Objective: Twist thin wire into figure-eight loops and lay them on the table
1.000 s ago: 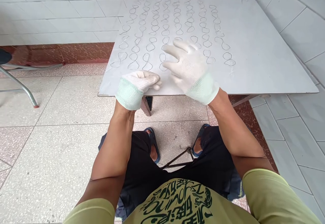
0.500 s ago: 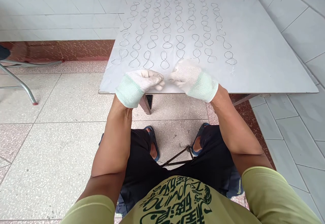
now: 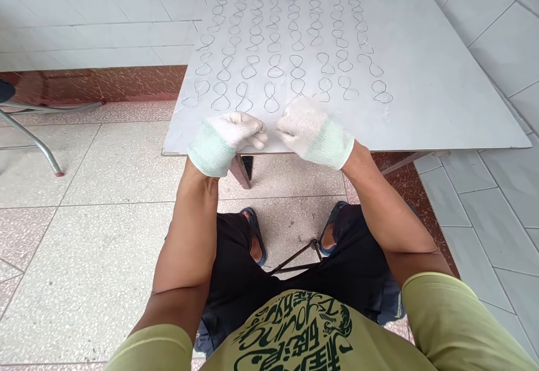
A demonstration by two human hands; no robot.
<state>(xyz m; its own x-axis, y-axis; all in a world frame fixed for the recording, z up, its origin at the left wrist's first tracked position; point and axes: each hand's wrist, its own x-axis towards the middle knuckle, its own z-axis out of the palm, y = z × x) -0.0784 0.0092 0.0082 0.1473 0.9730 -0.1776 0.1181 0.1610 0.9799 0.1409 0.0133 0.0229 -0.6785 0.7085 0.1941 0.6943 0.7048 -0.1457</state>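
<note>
The left hand (image 3: pixel 239 129) and right hand (image 3: pixel 302 125) wear matching white gloves (image 3: pixel 227 126), finely ribbed in knit across the back and smoother over the fingers. Each glove ends in a pale mint-green knitted cuff (image 3: pixel 211 149) around the wrist. The yellow-green T-shirt (image 3: pixel 227 354) has short sleeves (image 3: pixel 455 317) with a stitched hem above the elbow, and its front carries dark green printed lettering (image 3: pixel 309 337) in bold, brush-like strokes, mixing Chinese characters with Latin letters. Below are black or very dark navy trousers (image 3: pixel 231 247) and dark blue open-backed slip-on shoes (image 3: pixel 255 233).
</note>
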